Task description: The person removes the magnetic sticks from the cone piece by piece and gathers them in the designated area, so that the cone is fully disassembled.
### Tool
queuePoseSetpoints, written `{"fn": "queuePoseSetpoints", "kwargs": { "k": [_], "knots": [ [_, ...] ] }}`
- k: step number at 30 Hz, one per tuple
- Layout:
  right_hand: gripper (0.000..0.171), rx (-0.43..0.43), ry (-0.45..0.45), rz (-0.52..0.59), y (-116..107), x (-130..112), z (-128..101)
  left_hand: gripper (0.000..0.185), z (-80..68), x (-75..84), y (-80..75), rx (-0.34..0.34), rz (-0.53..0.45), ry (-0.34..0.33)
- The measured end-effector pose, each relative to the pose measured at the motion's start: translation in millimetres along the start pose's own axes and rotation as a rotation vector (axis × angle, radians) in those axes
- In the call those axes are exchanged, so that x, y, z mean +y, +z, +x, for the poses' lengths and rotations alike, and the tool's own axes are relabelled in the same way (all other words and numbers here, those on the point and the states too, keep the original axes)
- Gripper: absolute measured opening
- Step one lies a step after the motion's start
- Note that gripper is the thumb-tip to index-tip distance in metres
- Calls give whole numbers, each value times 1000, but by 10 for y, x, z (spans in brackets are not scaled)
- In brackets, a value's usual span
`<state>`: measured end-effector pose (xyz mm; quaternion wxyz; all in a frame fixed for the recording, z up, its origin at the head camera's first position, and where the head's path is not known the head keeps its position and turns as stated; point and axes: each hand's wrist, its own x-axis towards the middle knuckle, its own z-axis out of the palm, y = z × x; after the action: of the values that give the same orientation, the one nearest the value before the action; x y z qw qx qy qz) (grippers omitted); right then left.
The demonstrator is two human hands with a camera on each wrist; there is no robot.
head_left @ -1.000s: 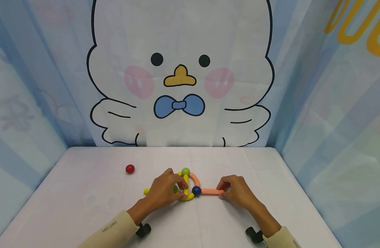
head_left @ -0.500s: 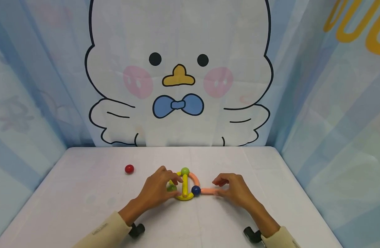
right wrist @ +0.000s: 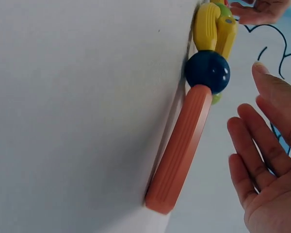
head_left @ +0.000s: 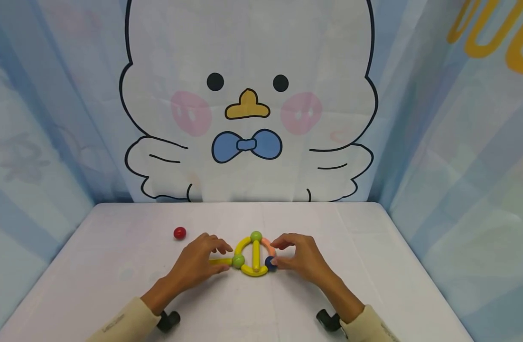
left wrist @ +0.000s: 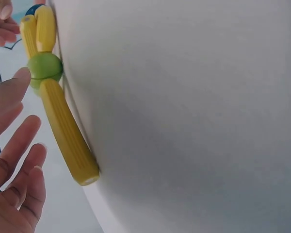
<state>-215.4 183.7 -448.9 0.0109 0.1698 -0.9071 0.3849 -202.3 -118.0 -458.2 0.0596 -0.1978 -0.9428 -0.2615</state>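
Head view, lower centre of the frame: a toy of sticks and balls [head_left: 254, 256] lies flat on the white table [head_left: 372, 266], with one hand at each side of it. Its yellow sticks form a ring with an upright bar, joined at a green ball [head_left: 238, 261] on the left, another green ball [head_left: 256, 236] at the top and a blue ball [head_left: 269, 262] on the right. The left hand [head_left: 196, 262] lies at the left of the ring over a straight yellow stick [head_left: 219, 261] that runs out from the left green ball; the left wrist view shows its fingers [left wrist: 12, 97] straight and apart, one tip just beside the ball, gripping nothing. The right hand [head_left: 299, 259] lies at the right of the ring beside the blue ball; the right wrist view shows its fingers [right wrist: 262, 141] loose and spread beside an orange stick [right wrist: 179, 150] joined to that ball, not closed on it. Both hands appear placed to steady the toy from either side. A red ball [head_left: 179, 232] lies apart, to the left of the toy
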Motion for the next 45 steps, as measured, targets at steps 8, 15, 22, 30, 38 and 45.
{"fn": "queuePoseSetpoints", "kwargs": {
  "k": [8,15,22,30,38,45],
  "knots": [
    [34,-32,-93,69,176,-159,82,32,17,-61,11,-42,-1,-34],
    [33,-99,-120,121,326,-272,154,28,25,-100,22,-59,1,-61],
    [31,-141,-147,93,475,-360,239,23,40,-132,46,-88,14,-80],
    [26,-161,-190,-47,626,-421,328,23,61,-142,58,-99,2,-48],
    [23,-150,-207,-149,674,-463,351,25,72,-125,55,-92,8,-10],
    [23,-148,-217,-140,673,-473,343,29,80,-103,56,-93,7,-24]
  ]
}}
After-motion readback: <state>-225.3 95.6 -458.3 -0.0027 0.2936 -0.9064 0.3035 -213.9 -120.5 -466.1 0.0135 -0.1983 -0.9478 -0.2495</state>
